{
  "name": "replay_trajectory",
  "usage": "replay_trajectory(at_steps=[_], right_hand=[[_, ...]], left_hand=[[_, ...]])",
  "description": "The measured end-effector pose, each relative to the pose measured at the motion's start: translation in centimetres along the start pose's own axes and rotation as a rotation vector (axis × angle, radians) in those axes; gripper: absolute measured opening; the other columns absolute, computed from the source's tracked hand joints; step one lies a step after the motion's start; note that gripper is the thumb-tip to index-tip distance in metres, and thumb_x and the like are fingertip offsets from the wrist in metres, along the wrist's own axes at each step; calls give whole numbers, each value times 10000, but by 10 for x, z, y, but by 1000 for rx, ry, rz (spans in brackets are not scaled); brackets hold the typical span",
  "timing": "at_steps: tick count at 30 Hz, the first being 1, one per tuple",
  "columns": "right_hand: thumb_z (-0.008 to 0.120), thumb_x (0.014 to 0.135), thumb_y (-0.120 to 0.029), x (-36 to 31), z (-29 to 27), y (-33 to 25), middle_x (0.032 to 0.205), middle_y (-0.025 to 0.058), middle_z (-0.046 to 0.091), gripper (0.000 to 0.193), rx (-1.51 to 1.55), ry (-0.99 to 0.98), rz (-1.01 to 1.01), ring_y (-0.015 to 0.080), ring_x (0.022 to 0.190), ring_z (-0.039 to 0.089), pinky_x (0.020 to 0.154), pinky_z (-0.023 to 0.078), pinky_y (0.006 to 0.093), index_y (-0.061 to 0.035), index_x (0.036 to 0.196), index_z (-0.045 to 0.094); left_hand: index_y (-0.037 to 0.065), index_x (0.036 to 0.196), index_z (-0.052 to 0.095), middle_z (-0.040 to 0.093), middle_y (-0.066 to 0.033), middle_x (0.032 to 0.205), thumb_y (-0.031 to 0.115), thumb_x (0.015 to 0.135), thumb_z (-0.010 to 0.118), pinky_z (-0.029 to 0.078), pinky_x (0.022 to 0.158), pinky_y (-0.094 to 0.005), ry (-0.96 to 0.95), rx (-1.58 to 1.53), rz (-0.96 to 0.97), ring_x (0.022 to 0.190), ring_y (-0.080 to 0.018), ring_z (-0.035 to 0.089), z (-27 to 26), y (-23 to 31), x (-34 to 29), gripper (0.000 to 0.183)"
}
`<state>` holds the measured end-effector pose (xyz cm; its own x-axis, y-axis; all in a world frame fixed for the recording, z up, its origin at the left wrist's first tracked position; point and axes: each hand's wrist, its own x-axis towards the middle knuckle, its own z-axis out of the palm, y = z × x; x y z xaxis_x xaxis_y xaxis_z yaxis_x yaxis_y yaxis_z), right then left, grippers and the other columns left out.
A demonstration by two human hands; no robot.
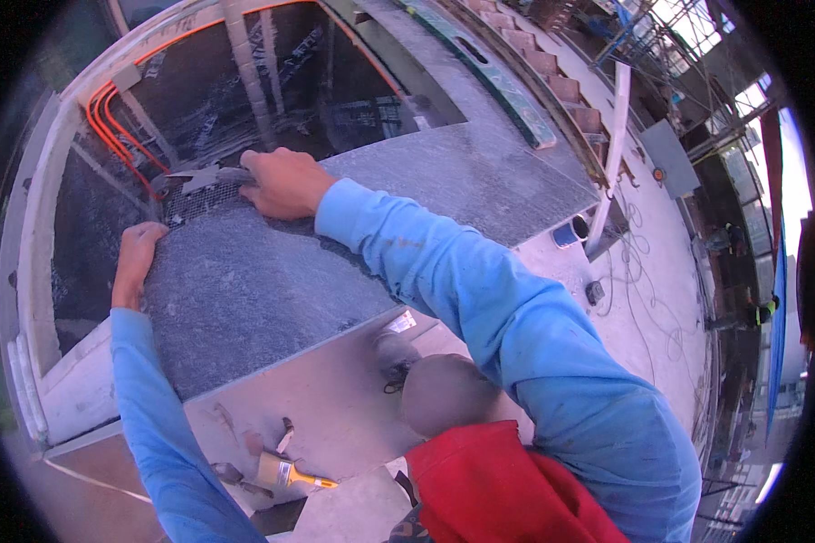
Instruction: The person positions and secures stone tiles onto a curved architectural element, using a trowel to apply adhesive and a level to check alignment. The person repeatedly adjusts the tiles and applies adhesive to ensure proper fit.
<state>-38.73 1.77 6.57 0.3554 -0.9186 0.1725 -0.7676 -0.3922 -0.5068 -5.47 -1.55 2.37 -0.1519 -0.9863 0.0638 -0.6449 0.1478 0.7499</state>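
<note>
A large dark grey stone slab lies in front of me, beside a framed opening. My left hand grips the slab's left edge, its fingers curled over it. At the slab's far edge my right hand is closed, the thumb side toward the opening. Against its fingers lies a grey, irregular flat piece, but what exactly they hold is hidden. Under that piece a strip of dark mesh shows along the slab's corner. A second grey slab extends to the right under my right forearm.
Orange tubing runs along the opening's frame. A green spirit level rests at the far right, near a white pipe and a blue cylinder. Below the slab lies a yellow-handled paintbrush. Cables trail over the floor.
</note>
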Motion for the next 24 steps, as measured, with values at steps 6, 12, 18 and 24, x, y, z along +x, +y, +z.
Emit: replay_trajectory(at_steps=[6,12,18,24], right_hand=[[715,880,-305,-1,8,9,1019,222,706,346,69,56,-40,442,976,673,868,540,518,-66,1122,647],[739,871,-253,7,5,6,981,271,685,318,98,60,-132,457,989,654,841,525,505,-14,1059,647],[735,869,-214,10,-2,-3,857,264,659,294,127,-26,-59,447,863,657,734,494,459,19,1002,614],[741,863,-205,12,-1,-3,826,255,648,289,84,-21,-72,419,794,656,708,489,435,22,987,614]], left_hand=[[-28,1040,724,718,-111,1074,195,948,550,454,931,-330,-7,-88,27,1023,-222,634,1,-12,-4,297],[1,1037,741,730,-120,1057,153,943,536,500,896,-320,8,-59,-144,1014,-226,674,7,-6,-8,273],[67,1053,762,735,-108,1032,144,938,547,515,869,-326,30,-42,-225,1001,-237,681,11,-18,-2,256],[76,1055,757,730,-128,1073,122,930,535,523,859,-351,31,137,-34,997,-258,685,15,-30,6,259]])
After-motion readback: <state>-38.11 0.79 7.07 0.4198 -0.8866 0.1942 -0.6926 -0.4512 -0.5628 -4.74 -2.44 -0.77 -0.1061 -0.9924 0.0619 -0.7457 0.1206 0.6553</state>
